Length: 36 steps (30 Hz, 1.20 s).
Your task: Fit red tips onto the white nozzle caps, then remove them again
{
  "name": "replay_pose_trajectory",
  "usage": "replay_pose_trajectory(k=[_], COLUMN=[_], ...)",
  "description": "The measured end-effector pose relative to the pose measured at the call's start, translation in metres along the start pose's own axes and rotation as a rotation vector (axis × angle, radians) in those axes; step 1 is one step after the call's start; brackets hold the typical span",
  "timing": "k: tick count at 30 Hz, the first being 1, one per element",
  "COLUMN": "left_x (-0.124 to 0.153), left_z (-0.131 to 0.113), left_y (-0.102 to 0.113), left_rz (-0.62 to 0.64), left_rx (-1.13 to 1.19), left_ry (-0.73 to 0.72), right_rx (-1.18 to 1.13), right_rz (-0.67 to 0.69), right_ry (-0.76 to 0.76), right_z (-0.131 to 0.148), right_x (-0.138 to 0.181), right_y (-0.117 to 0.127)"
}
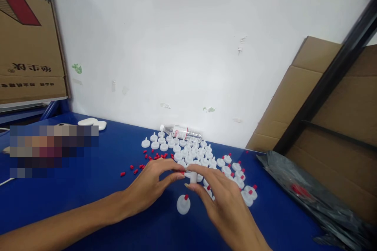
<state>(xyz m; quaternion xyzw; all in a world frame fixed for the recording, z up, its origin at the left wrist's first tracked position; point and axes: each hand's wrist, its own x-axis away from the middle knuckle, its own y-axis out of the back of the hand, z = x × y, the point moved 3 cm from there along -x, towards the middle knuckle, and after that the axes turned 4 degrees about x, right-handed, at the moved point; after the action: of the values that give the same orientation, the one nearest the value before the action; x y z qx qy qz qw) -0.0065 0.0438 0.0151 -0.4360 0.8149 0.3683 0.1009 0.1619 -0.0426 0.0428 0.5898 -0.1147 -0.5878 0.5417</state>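
While the white cap (193,177) was held edge-on in front of the bottle (180,132), well toward the wearer's side, its spout was pointed sideways at the left hand (154,176) and its long axis, taken through the spout, was kept roughly level. The cap was gripped by thumb and forefinger of the right hand (222,192). A small red tip (183,172) was pinched between thumb and forefinger of the left hand, near the spout's end; whether the two were joined could not be told behind the fingers.

A single finished cap (183,206) was set nearest the wearer, in line with the bottle. Bare caps (164,147) were crowded directly before the bottle, most spouts turned up. Loose red tips (131,167) were scattered before it and to its left; red-tipped caps (236,166) were spread to its right. Farther right of it, a grey plastic bag (279,172) was seen on the blue table (97,235). Behind the bottle, a white wall (176,47) was seen.
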Motion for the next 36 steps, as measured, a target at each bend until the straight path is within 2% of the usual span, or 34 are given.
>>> replay_pose_trajectory(k=[5, 15, 22, 32, 36], left_x=[0.001, 0.002, 0.004, 0.011, 0.004], left_z=[-0.005, -0.011, -0.010, 0.006, -0.007], left_y=[-0.002, 0.001, -0.001, -0.013, -0.003], left_rz=[0.065, 0.111, 0.055, 0.139, 0.178], left_rx=[-0.019, 0.127, 0.162, 0.282, 0.161], left_ry=[-0.082, -0.019, -0.015, 0.143, 0.041], right_rx=[0.004, 0.012, -0.037, -0.142, -0.169], right_rz=[-0.041, -0.144, -0.124, 0.025, 0.053], right_ry=[0.007, 0.126, 0.097, 0.000, -0.058], right_z=[0.004, 0.015, 0.017, 0.013, 0.013], right_x=[-0.001, -0.003, -0.005, -0.002, -0.003], right_y=[0.000, -0.001, -0.002, -0.005, -0.001])
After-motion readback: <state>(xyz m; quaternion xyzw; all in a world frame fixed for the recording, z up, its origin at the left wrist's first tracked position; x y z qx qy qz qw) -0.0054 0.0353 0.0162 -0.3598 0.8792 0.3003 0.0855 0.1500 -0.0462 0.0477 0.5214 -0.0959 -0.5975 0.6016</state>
